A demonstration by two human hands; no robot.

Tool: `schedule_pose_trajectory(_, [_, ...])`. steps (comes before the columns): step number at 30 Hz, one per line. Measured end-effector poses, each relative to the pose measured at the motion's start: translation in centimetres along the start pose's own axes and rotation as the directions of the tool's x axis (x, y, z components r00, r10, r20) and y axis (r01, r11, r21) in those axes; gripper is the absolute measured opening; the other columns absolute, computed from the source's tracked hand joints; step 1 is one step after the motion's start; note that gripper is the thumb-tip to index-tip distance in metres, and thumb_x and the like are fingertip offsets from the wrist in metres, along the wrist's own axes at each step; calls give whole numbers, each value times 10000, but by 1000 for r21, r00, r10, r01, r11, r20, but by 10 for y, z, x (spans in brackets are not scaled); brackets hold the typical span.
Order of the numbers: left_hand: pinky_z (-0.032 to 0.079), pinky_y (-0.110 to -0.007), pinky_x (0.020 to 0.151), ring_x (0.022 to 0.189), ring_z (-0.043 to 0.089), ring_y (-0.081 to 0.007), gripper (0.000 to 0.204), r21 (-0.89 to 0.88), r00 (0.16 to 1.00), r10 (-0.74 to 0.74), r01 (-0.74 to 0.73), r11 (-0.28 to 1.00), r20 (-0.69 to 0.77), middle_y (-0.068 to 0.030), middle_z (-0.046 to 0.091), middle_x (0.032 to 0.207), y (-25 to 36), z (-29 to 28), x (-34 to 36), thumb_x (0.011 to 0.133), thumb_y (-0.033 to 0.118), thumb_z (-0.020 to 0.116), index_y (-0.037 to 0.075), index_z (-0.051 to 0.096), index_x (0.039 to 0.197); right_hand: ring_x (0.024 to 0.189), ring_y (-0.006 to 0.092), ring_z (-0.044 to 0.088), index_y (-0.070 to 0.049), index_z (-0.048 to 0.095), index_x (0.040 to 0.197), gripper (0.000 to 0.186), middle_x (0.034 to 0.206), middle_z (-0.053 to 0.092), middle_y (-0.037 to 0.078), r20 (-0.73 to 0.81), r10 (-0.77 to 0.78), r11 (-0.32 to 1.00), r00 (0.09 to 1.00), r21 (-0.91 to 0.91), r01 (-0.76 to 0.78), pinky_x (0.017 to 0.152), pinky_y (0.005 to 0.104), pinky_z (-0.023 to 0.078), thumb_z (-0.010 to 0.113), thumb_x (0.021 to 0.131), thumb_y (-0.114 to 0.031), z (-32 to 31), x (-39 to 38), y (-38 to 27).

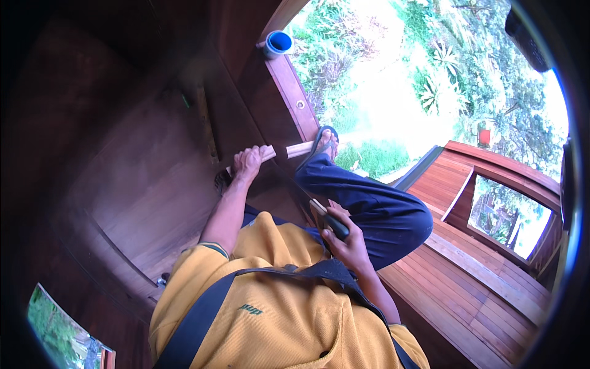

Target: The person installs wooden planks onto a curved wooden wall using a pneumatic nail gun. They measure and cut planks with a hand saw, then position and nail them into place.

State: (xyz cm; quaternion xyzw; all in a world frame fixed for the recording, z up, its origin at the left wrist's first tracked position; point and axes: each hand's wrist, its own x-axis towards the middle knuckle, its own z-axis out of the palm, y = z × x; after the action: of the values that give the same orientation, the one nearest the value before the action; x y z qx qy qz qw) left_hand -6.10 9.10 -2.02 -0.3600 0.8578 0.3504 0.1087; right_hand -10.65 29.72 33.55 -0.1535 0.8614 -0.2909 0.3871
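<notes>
One pale wooden strip (268, 153): in the left hand (248, 162), its end poking out just past the knuckles.
Left hand: fingers curled round the strip, pinching it, arm stretched forward.
Second pale length (299, 149): just right of the left hand, past a dark gap; I can't tell if it's the same piece.
Sandalled foot (326, 142): right of the left hand, over that length's far end.
Right hand (350, 246): wrapped round a dark-handled tool (337, 225), its paler end pointing forward and left, away from the palm.
Bent leg in dark trousers (375, 197): just ahead of the right hand, knee out to its right.
Blue-lined cup (279, 43): well beyond the left hand, at the end of a reddish ledge (289, 92).
Planked wooden surface (448, 295): right of the right hand.
</notes>
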Motion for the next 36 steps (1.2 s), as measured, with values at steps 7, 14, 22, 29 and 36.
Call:
schedule_pose_trajectory(7, [505, -517, 790, 906, 677, -437, 673, -578, 918, -296, 94, 811, -265, -229, 699, 916, -28, -11, 18, 883, 662, 618, -3, 647, 975, 1068, 169, 663, -17, 554, 1376, 539, 1177, 701, 171, -113, -127, 985, 985, 100, 138, 934, 306, 497, 739, 877, -107, -29, -28, -33])
schedule_pose_trajectory(14, [556, -409, 867, 994, 720, -318, 726, -709, 952, -183, 304, 636, 245, -222, 729, 1057, 67, 43, 41, 649, 436, 884, -16, 674, 1177, 1035, 192, 620, 47, 519, 1387, 667, 1173, 644, 119, -575, -234, 940, 784, 73, 334, 913, 319, 479, 760, 893, -332, -70, -100, -26])
schedule_pose_trajectory(22, [496, -442, 1010, 1145, 646, -386, 616, -675, 990, 31, 69, 735, 135, -240, 699, 1149, 91, 21, 14, 688, 288, 819, 5, 665, 1214, 1215, 254, 543, 48, 439, 1438, 719, 1342, 551, 174, -835, -211, 930, 508, -12, 367, 1024, 384, 429, 689, 950, -417, -22, -111, -15])
schedule_pose_trajectory(29, [452, -370, 687, 733, 553, -170, 336, -763, 913, 308, -397, 510, -269, -66, 556, 732, 3, -140, -69, 709, 267, 777, 11, 594, 827, 1113, 240, 577, 62, 412, 1432, 713, 1351, 535, 196, -813, -426, 844, 395, -200, 498, 875, 338, 510, 651, 977, -431, -27, -103, 2])
schedule_pose_trajectory(36, [409, -307, 638, 696, 547, -154, 330, -821, 911, 74, -399, 408, -406, -52, 563, 737, -118, -325, -230, 648, 279, 758, 12, 606, 768, 1132, 265, 618, 71, 509, 1356, 634, 1276, 608, 188, -646, -748, 598, 154, -554, 579, 930, 361, 530, 672, 962, -399, -15, -71, 2])
